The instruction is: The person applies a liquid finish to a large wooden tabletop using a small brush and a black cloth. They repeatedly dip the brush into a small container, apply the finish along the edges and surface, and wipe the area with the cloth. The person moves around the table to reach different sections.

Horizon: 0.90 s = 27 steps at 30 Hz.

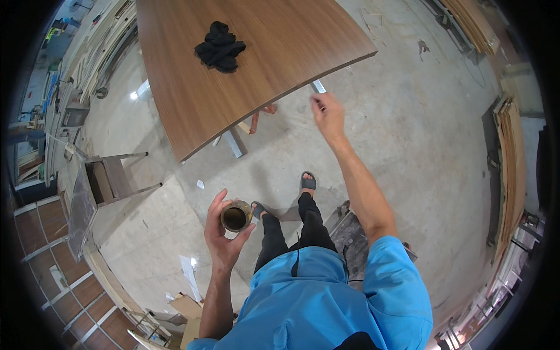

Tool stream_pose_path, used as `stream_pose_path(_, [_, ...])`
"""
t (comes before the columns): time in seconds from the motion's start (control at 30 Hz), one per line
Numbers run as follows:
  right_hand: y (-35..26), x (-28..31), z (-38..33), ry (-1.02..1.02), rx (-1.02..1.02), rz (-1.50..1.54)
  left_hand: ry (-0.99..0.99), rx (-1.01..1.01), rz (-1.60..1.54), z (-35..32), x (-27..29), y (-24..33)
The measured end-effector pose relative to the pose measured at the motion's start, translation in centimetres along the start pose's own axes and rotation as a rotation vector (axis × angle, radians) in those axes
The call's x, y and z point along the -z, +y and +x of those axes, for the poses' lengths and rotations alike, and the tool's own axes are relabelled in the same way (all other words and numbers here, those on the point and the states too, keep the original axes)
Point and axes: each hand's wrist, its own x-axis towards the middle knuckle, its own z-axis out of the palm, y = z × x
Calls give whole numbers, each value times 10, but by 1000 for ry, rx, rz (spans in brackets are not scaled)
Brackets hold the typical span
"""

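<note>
My left hand (220, 239) is wrapped round a small open round container (235, 216) with a yellowish-brown rim and a dark inside. It is held upright enough for its mouth to face me. My right hand (329, 116) reaches forward, just short of the near edge of a brown wood-grain tabletop (280, 44). Its fingers are curled in, and whatever may be between them is too small or hidden to make out. On the panel, toward its left side, lies a crumpled black cloth (220, 48).
Beneath the tabletop, metal legs (233, 143) and an orange-brown clamp-like piece (254, 122) stick out. A grey stool-like frame (111, 181) lies at left. Stacked boards (508, 175) lean along the right. Behind my right leg is a dusty dark bench (356, 245). Cardboard (188, 306) lies lower left.
</note>
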Motion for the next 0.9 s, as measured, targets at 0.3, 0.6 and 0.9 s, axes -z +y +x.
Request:
stream_pose_path(0.3, [-16,-10,-9,-246,48,-11,36,40,-63,-5,11,-5])
stream_pose_path(0.6, [-33,-31,-21,-214,104,-16,197,95,-22,18,35,-34])
stream_pose_path(0.9, [-43,-36,-25,3,-53,5,406,34,113,147,58,-98])
